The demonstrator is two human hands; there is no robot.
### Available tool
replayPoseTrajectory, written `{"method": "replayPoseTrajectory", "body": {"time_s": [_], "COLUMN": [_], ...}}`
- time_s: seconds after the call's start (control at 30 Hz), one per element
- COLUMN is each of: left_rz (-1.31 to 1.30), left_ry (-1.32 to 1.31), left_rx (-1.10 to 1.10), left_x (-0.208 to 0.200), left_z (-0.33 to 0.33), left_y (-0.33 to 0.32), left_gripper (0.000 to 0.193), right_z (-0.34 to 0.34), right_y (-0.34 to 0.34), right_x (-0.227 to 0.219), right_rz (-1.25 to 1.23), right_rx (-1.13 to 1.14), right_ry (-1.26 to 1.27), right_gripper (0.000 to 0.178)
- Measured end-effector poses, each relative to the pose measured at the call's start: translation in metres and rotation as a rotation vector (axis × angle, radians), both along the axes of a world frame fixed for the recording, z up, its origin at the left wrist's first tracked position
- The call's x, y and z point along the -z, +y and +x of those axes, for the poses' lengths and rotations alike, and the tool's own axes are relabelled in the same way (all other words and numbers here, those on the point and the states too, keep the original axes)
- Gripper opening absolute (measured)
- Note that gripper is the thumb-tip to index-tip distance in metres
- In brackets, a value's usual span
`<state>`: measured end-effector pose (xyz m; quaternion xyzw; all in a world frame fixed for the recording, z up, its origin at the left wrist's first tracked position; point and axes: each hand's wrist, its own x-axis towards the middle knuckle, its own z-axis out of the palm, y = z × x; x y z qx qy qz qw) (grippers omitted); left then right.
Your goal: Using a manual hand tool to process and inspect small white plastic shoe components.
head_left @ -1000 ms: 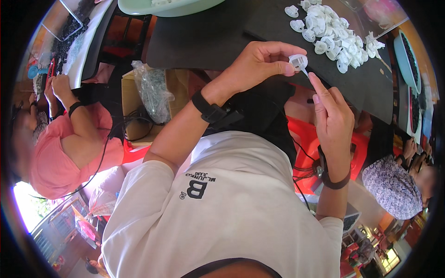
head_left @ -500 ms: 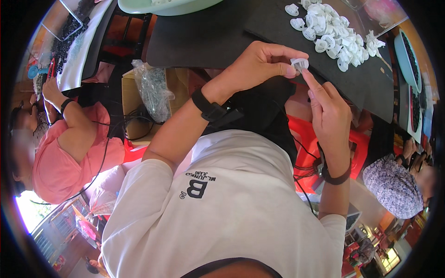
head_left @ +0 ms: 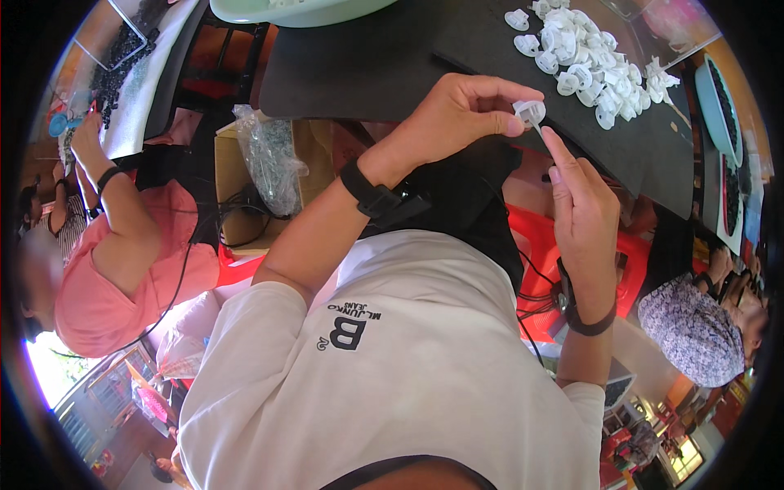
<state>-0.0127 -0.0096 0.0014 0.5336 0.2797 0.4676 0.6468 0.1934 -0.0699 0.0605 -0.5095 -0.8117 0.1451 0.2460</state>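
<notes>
My left hand [head_left: 469,114] pinches a small white plastic part [head_left: 529,112] between thumb and fingertips, just over the near edge of the dark table. The part is rounded, with a rim and a hollow in it. From the right, my right hand [head_left: 584,192] grips a thin greyish tool [head_left: 536,126], its forefinger stretched along it. The tool's tip reaches the part; most of its length is hidden by my fingers. Beyond both hands lies a heap of similar white plastic parts [head_left: 592,65] on the table.
A pale green basin [head_left: 302,14] stands at the far edge. An open cardboard box [head_left: 233,184] with a clear bag [head_left: 273,159] sits below on the left. A blue tray [head_left: 719,106] of dark pieces is at the right. People in a pink top [head_left: 122,261] and patterned clothing [head_left: 692,331] work at either side.
My right forefinger has drawn back slightly from the white part, so more of the thin tool shows. My left hand is nearly still. The left co-worker's hand has moved up a little.
</notes>
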Motion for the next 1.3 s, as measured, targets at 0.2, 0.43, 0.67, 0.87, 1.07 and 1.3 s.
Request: {"method": "replayPoseTrajectory", "body": {"time_s": [0.2,0.43,0.67,0.87,1.07,1.3], "left_rz": [0.003,0.004,0.045,0.030,0.018,0.026], "left_ry": [0.001,0.031,0.175,0.079,0.042,0.005], "left_rx": [-0.018,-0.080,-0.092,-0.039,-0.030,-0.041], "left_x": [0.000,0.003,0.002,-0.004,-0.004,-0.001], "left_z": [0.002,0.008,0.010,0.002,0.002,0.003], "left_y": [-0.001,-0.004,-0.004,-0.003,-0.002,-0.001], "left_gripper": [0.036,0.034,0.034,0.032,0.031,0.031], "right_z": [-0.005,-0.015,-0.011,0.006,0.001,-0.005], "right_y": [0.000,-0.004,0.005,-0.010,-0.012,-0.007], "right_x": [0.005,0.008,-0.004,-0.012,-0.010,-0.010], "right_rz": [0.025,0.024,-0.143,-0.242,-0.341,-0.213], "right_rx": [0.011,0.066,0.032,0.000,0.082,0.044], "right_ry": [0.010,-0.089,-0.094,0.207,0.269,0.176], "right_gripper": [0.045,0.041,0.038,0.037,0.037,0.037]}}
